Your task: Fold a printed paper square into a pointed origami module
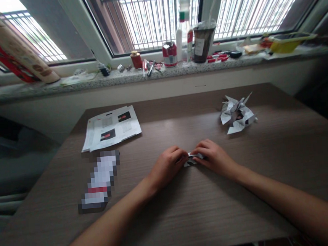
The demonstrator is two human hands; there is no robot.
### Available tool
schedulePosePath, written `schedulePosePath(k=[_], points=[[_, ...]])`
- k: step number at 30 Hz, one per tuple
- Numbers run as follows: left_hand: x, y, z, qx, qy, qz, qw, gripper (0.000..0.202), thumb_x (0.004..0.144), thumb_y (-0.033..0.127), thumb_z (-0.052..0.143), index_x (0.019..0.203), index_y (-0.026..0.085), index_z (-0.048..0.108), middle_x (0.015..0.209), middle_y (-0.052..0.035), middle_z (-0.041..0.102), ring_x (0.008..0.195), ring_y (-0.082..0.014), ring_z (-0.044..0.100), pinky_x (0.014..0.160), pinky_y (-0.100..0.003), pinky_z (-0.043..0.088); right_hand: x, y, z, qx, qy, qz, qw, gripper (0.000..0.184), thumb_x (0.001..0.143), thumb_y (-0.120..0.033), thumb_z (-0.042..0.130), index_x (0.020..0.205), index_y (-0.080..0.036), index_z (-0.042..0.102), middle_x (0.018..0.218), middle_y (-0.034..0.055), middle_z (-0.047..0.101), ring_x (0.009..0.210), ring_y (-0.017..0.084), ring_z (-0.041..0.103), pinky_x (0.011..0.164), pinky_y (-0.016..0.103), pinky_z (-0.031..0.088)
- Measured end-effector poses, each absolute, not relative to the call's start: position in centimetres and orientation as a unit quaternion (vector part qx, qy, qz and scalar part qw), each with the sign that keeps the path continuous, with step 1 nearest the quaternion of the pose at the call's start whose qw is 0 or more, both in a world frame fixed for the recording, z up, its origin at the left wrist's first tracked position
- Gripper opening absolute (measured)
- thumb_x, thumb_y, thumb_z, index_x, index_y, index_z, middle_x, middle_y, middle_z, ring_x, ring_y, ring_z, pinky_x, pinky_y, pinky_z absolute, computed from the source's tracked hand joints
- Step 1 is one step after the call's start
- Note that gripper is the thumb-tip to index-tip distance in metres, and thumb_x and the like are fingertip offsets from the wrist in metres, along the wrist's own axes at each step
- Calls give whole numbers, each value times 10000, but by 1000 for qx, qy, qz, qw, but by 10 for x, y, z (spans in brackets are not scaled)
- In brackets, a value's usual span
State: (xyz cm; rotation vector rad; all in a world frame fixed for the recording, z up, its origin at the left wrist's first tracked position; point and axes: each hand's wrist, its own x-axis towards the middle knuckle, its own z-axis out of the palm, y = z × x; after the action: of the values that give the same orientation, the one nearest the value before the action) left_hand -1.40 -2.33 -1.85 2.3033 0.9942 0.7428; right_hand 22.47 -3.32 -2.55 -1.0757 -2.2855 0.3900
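Observation:
Between my hands, near the middle of the table (166,214), is a small folded piece of printed paper (190,161). My left hand (170,161) grips its left side with curled fingers. On the other side, my right hand (211,155) has thumb and fingertips closed on the paper's right part. The fingers cover much of it, so its exact shape is hidden. Farther off to the right lies a cluster of folded paper pieces (236,114) with pointed tips. A stack of printed sheets (114,127) rests at the back left.
A phone-shaped item (100,182), blurred by pixels, lies left of my left forearm. Along the stone windowsill (120,79) stand a red can (170,54), a glass bottle (184,33), a dark cup with a straw (203,43), small tools and a yellow basket (285,44).

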Motion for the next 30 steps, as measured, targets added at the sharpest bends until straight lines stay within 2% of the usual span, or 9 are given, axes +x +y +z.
schedulePosePath(k=[10, 15, 20, 27, 30], points=[[-16, -25, -19, 849, 373, 258, 272, 65, 950, 181, 699, 1014, 172, 711, 962, -41, 663, 865, -170, 646, 783, -280, 503, 227, -32, -29, -402, -848, 162, 304, 74, 970, -255, 689, 924, -210, 725, 906, 55, 696, 901, 231, 610, 787, 349, 481], [-14, -24, -19, 845, 370, 262, 282, 64, 958, 148, 672, 986, 160, 728, 941, -45, 662, 832, -160, 644, 751, -269, 501, 229, -30, -32, -405, -845, 166, 307, 60, 945, -264, 725, 914, -222, 754, 877, 50, 696, 877, 224, 621, 764, 342, 490], [-15, -23, -18, 847, 370, 262, 278, 79, 947, 124, 666, 973, 159, 732, 926, -42, 660, 802, -151, 634, 728, -261, 496, 234, -29, -29, -400, -846, 183, 300, 22, 932, -229, 737, 942, -218, 753, 920, 53, 703, 901, 221, 639, 790, 340, 507], [-18, -24, -18, 850, 372, 259, 269, 69, 961, 142, 653, 972, 161, 718, 936, -46, 658, 819, -159, 632, 736, -271, 491, 244, -26, -23, -367, -871, 178, 275, 103, 969, -208, 679, 1039, -228, 752, 961, 65, 701, 919, 224, 639, 809, 349, 513], [-18, -24, -18, 852, 373, 258, 261, 62, 958, 144, 649, 964, 165, 707, 939, -47, 656, 818, -163, 628, 741, -278, 491, 246, -27, -23, -372, -872, 164, 273, 76, 971, -214, 675, 996, -222, 747, 951, 66, 698, 904, 223, 638, 798, 345, 508]])
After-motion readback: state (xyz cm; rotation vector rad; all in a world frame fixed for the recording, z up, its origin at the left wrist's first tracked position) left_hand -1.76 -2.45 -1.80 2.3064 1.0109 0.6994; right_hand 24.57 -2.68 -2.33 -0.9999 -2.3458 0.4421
